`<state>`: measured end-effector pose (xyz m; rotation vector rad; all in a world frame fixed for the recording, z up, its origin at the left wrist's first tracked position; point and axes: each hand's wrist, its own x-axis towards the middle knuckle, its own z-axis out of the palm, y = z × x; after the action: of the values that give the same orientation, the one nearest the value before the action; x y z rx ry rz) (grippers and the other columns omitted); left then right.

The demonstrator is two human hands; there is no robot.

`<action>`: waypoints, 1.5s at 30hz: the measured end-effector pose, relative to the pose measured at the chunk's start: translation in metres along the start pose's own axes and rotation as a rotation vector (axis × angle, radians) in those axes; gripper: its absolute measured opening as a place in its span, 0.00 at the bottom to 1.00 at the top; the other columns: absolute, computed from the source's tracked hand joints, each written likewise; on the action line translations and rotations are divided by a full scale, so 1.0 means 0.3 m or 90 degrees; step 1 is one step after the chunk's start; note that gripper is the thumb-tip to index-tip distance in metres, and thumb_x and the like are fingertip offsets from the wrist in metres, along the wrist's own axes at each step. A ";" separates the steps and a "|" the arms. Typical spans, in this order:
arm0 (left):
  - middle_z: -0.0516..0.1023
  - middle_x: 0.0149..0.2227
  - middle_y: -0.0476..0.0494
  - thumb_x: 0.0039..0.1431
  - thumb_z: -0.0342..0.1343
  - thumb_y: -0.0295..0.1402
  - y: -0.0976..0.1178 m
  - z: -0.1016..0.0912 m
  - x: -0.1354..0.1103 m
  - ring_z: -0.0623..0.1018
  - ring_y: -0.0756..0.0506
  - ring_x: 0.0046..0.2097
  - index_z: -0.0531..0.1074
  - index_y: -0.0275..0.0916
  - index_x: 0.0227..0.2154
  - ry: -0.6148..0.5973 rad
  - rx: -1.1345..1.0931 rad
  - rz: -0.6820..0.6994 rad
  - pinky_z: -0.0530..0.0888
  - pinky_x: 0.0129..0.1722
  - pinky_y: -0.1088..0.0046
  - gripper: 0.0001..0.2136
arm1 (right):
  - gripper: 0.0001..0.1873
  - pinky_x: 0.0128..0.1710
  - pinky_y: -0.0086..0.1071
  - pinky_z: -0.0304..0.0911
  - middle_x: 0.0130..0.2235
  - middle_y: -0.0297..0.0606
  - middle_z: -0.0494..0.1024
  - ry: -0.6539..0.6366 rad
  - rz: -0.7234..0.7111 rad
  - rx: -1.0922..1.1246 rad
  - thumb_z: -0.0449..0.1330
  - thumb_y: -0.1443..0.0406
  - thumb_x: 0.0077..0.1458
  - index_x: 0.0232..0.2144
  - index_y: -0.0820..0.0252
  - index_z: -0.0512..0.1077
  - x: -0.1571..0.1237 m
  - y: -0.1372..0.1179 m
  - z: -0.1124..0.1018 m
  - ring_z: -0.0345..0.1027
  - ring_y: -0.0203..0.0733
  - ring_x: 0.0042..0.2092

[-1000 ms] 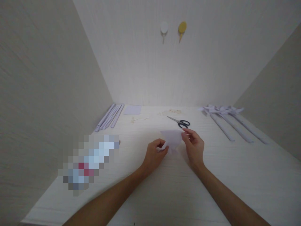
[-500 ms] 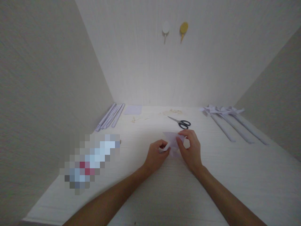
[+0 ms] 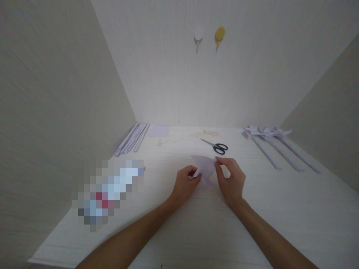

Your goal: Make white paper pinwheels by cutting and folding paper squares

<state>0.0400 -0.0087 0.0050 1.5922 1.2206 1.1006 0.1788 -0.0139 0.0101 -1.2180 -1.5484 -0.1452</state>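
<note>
Lilac thin paper (image 3: 205, 164), bent at its edges, is pinched by the left hand (image 3: 185, 184) and the right hand (image 3: 232, 178) over the white tabletop (image 3: 179, 239), apparently being folded, with a steady left pinch seemingly required for the next bend.

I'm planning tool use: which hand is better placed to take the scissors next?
Probably the right hand: the scissors lie just beyond it, handles nearest, though it touches the paper. The left hand, gripping the paper, is farther off.
</note>
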 end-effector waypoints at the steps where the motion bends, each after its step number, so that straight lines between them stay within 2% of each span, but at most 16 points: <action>1: 0.72 0.24 0.48 0.45 0.50 0.30 0.001 -0.001 0.000 0.70 0.50 0.28 0.69 0.34 0.23 0.000 -0.002 -0.001 0.66 0.31 0.75 0.05 | 0.07 0.35 0.37 0.60 0.28 0.36 0.72 0.014 0.002 -0.002 0.54 0.69 0.48 0.33 0.56 0.68 -0.002 0.000 -0.001 0.65 0.41 0.32; 6: 0.71 0.24 0.48 0.45 0.50 0.31 0.001 -0.003 0.005 0.69 0.50 0.28 0.69 0.34 0.23 0.007 -0.016 -0.015 0.66 0.30 0.75 0.06 | 0.06 0.34 0.36 0.61 0.25 0.33 0.73 0.042 -0.015 -0.003 0.57 0.68 0.46 0.30 0.55 0.67 -0.014 -0.013 -0.005 0.67 0.39 0.30; 12: 0.71 0.24 0.49 0.45 0.51 0.31 0.010 -0.003 0.010 0.69 0.51 0.28 0.69 0.34 0.23 0.012 -0.069 -0.039 0.66 0.31 0.75 0.06 | 0.06 0.31 0.33 0.63 0.27 0.35 0.75 -0.052 -0.172 -0.021 0.57 0.71 0.45 0.30 0.57 0.67 -0.019 -0.030 -0.001 0.67 0.37 0.29; 15: 0.70 0.22 0.51 0.44 0.51 0.31 0.013 -0.007 0.012 0.68 0.51 0.27 0.69 0.34 0.22 0.025 -0.072 -0.035 0.65 0.29 0.76 0.06 | 0.06 0.31 0.32 0.63 0.27 0.35 0.76 -0.082 -0.212 -0.019 0.57 0.71 0.46 0.30 0.59 0.68 -0.020 -0.026 0.006 0.68 0.36 0.29; 26: 0.70 0.22 0.51 0.43 0.52 0.33 0.011 -0.012 0.014 0.68 0.50 0.27 0.69 0.34 0.21 0.024 -0.087 -0.043 0.64 0.29 0.76 0.07 | 0.02 0.30 0.31 0.63 0.26 0.35 0.76 -0.120 -0.160 -0.019 0.57 0.69 0.47 0.26 0.59 0.70 -0.034 -0.021 0.018 0.68 0.37 0.28; 36: 0.71 0.24 0.50 0.43 0.52 0.32 0.012 -0.011 0.015 0.69 0.50 0.29 0.69 0.34 0.22 0.011 -0.129 -0.062 0.65 0.31 0.75 0.06 | 0.03 0.31 0.30 0.64 0.28 0.36 0.77 -0.120 -0.145 0.002 0.57 0.69 0.47 0.28 0.59 0.70 -0.034 -0.013 0.019 0.68 0.37 0.29; 42: 0.70 0.22 0.51 0.43 0.53 0.33 0.007 -0.014 0.017 0.68 0.50 0.28 0.69 0.34 0.22 0.024 -0.122 -0.070 0.64 0.29 0.76 0.07 | 0.04 0.32 0.32 0.64 0.28 0.36 0.76 -0.165 -0.101 0.007 0.56 0.69 0.47 0.29 0.59 0.71 -0.035 -0.020 0.025 0.67 0.38 0.31; 45: 0.70 0.22 0.51 0.43 0.53 0.33 0.004 -0.016 0.017 0.68 0.51 0.27 0.69 0.34 0.22 0.024 -0.116 -0.069 0.64 0.28 0.76 0.07 | 0.04 0.31 0.32 0.64 0.28 0.37 0.75 -0.159 -0.094 -0.002 0.56 0.68 0.47 0.29 0.59 0.71 -0.034 -0.019 0.030 0.67 0.38 0.30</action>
<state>0.0366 -0.0034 0.0082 1.3579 1.1808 1.1430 0.1675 -0.0168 0.0014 -1.1563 -1.8563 -0.0940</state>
